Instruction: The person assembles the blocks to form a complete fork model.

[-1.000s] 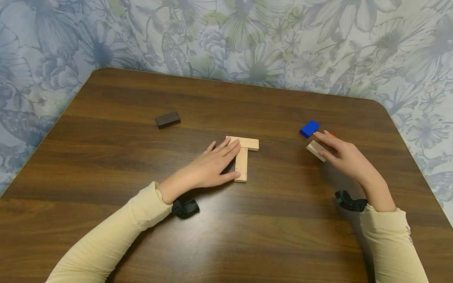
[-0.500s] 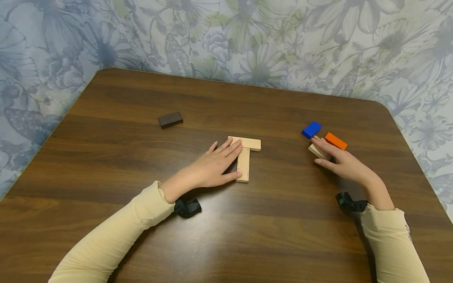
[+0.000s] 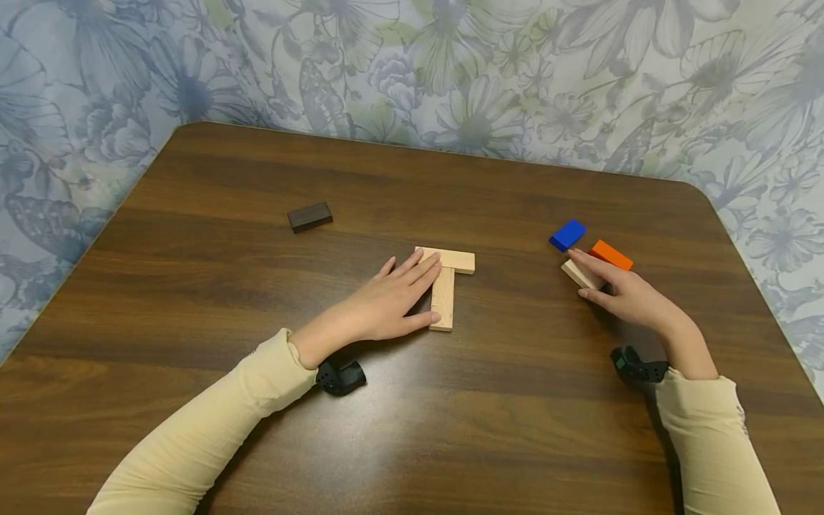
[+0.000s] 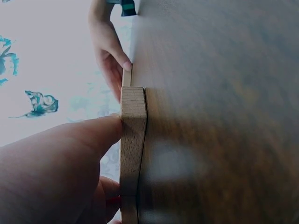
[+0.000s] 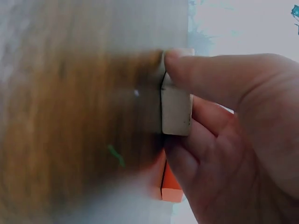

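Observation:
Two pale wooden blocks form a T mid-table in the head view: a crosswise block (image 3: 460,262) at the far end and a lengthwise block (image 3: 444,297) running toward the person. My left hand (image 3: 380,304) lies with straight fingers over their left side, fingertips on the crosswise block. Its thumb touches the near end of the lengthwise block, as the left wrist view (image 4: 133,140) also shows. To the right, my right hand (image 3: 631,293) pinches a third pale wooden block (image 5: 176,112) between thumb and fingers, low at the tabletop. The fingers partly hide this block.
An orange block (image 3: 611,254) lies just beyond the right hand's fingers, and a blue block (image 3: 568,234) sits to its left. Farther left is a dark brown block (image 3: 310,217). The brown wooden table (image 3: 412,429) ends at a flower-patterned wall (image 3: 476,86).
My right hand has lowered and shifted slightly, and its thumb and fingers now pinch the third pale block. The orange block has come into fuller view. My left hand stays on the T.

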`<state>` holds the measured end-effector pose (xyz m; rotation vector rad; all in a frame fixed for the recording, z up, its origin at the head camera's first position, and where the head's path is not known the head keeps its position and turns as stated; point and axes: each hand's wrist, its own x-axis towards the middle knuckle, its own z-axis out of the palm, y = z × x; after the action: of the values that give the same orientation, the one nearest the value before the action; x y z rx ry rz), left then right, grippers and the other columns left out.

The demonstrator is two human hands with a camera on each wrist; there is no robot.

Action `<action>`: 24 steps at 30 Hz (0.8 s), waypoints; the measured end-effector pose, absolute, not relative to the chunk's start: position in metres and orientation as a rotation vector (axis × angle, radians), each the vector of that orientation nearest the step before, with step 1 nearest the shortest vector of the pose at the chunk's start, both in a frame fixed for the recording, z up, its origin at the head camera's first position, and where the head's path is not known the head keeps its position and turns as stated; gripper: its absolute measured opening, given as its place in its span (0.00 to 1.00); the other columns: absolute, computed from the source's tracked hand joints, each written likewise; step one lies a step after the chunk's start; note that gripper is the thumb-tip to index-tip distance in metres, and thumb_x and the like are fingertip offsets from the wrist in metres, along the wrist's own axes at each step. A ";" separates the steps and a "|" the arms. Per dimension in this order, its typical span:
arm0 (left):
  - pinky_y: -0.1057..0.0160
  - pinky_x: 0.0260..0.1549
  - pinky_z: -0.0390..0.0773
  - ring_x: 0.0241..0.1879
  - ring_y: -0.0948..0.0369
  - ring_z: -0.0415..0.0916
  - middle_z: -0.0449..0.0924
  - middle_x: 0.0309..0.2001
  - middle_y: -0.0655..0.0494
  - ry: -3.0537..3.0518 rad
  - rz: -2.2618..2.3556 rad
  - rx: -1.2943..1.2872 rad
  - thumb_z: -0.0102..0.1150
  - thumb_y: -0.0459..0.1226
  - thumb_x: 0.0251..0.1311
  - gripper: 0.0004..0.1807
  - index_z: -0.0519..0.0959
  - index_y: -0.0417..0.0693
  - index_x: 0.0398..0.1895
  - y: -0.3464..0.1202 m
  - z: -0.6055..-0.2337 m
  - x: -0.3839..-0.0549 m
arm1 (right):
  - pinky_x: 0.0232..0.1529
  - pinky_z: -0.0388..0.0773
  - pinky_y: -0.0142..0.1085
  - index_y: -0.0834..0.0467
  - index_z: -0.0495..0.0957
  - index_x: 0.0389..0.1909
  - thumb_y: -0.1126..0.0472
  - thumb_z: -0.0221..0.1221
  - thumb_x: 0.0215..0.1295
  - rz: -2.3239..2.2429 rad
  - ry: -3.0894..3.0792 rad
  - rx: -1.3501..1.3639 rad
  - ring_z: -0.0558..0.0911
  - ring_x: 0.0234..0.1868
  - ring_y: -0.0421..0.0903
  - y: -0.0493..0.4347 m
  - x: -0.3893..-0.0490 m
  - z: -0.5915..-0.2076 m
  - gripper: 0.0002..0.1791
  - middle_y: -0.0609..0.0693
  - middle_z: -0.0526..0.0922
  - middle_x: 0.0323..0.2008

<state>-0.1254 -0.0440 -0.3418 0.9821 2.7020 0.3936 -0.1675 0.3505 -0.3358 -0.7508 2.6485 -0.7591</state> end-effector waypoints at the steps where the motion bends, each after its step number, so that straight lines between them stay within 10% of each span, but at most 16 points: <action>1: 0.46 0.63 0.37 0.70 0.57 0.26 0.34 0.74 0.55 2.701 0.395 0.983 0.39 0.58 0.67 0.41 0.42 0.46 0.74 -0.044 -0.342 -0.125 | 0.51 0.61 0.61 0.59 0.52 0.72 0.63 0.58 0.65 -0.757 2.637 -0.756 0.65 0.58 0.66 0.351 -0.168 -0.335 0.37 0.66 0.57 0.66; 24: 0.46 0.63 0.36 0.70 0.58 0.25 0.33 0.74 0.56 2.706 0.380 0.978 0.37 0.59 0.67 0.42 0.41 0.47 0.74 -0.044 -0.345 -0.126 | 0.54 0.60 0.60 0.62 0.59 0.69 0.57 0.65 0.58 -0.698 2.664 -0.671 0.60 0.63 0.65 0.349 -0.173 -0.332 0.40 0.62 0.62 0.65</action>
<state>-0.1265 -0.0444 -0.3448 0.9784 2.7057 0.3799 -0.1732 0.3487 -0.3316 -0.6714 2.6642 -0.6983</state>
